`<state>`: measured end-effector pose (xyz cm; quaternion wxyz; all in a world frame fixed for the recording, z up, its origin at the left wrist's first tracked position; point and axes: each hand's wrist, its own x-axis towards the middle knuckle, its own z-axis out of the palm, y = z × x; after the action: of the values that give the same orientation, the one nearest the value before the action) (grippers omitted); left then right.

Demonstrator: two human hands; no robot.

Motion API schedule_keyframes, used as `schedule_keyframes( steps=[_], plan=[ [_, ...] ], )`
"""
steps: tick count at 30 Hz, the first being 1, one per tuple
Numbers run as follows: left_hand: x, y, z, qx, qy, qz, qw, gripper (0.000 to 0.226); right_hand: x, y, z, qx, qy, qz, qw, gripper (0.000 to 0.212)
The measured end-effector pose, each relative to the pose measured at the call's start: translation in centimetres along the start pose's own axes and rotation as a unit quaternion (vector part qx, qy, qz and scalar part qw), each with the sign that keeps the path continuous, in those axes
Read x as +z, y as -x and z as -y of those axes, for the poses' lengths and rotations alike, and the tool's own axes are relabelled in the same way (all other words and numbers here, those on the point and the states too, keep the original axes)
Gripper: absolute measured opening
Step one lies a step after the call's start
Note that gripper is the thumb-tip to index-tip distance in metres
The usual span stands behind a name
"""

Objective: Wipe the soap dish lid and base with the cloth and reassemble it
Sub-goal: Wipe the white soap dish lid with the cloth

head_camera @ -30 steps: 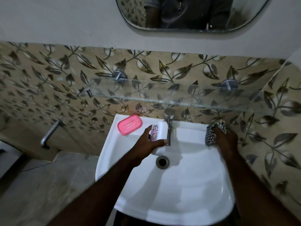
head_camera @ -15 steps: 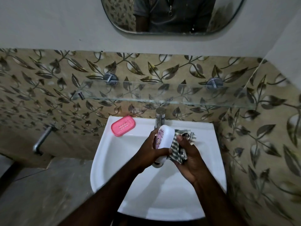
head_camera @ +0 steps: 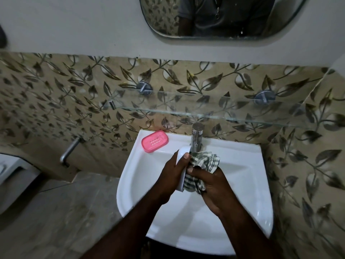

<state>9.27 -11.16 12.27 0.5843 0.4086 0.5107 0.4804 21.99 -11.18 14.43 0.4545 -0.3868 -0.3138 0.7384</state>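
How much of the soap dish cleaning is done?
The dish is already apart: the pink base sits alone on the sink corner. Right now the left hand holds the white lid on edge while the right hand presses the checked cloth against it. Whether the base has been wiped can't be told; if not, that comes next. Putting the lid back on it is still left.

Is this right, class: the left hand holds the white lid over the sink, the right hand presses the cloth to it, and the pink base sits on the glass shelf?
Not quite. The head view shows the pink base on the sink rim's back left corner, below the glass shelf. The rest stands.
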Motion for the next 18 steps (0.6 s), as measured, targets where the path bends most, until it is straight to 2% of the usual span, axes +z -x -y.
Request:
schedule_keyframes(
  steps=[3, 5, 7, 9, 11, 13, 14, 16, 18],
  plan=[
    [-0.6, 0.4, 0.4, -0.036, 0.040, 0.027, 0.998, 0.060, -0.4, 0.3, 0.5, -0.049, -0.064, -0.097, 0.992, 0.030],
    [-1.2, 0.7, 0.2, -0.065, 0.046, 0.044, 0.996, 0.067, -1.2, 0.3, 1.7, -0.145, -0.082, -0.148, 0.975, 0.034],
    [-2.1, 0.9, 0.4, -0.079, 0.036, 0.088, 0.992, 0.066, -1.5, 0.6, 3.1, -0.245, 0.058, -0.150, 0.956, 0.037],
    [-2.5, 1.1, 0.1, -0.073, 0.049, 0.133, 0.987, 0.065, -0.7, 1.0, 3.7, -0.295, 0.253, -0.087, 0.917, 0.039],
    [-2.7, 1.3, -0.6, -0.067, 0.076, 0.144, 0.984, 0.052, 0.8, 1.4, 2.7, -0.290, 0.395, -0.004, 0.872, 0.049],
    [-3.2, 1.2, -0.8, -0.043, 0.042, 0.115, 0.992, 0.047, 1.8, 1.3, 1.3, -0.285, 0.478, 0.015, 0.831, 0.058],
    [-3.6, 1.3, -0.8, -0.031, 0.008, 0.100, 0.995, 0.052, 2.1, 1.2, 0.9, -0.283, 0.475, 0.003, 0.833, 0.056],
    [-4.6, 1.3, -0.6, -0.015, -0.027, 0.095, 0.995, 0.076, 2.5, 0.9, 0.9, -0.255, 0.409, -0.052, 0.875, 0.041],
    [-5.3, 1.3, -1.0, 0.002, -0.035, 0.097, 0.995, 0.086, 3.1, 0.6, 1.4, -0.239, 0.352, -0.077, 0.902, 0.030]
  ],
)
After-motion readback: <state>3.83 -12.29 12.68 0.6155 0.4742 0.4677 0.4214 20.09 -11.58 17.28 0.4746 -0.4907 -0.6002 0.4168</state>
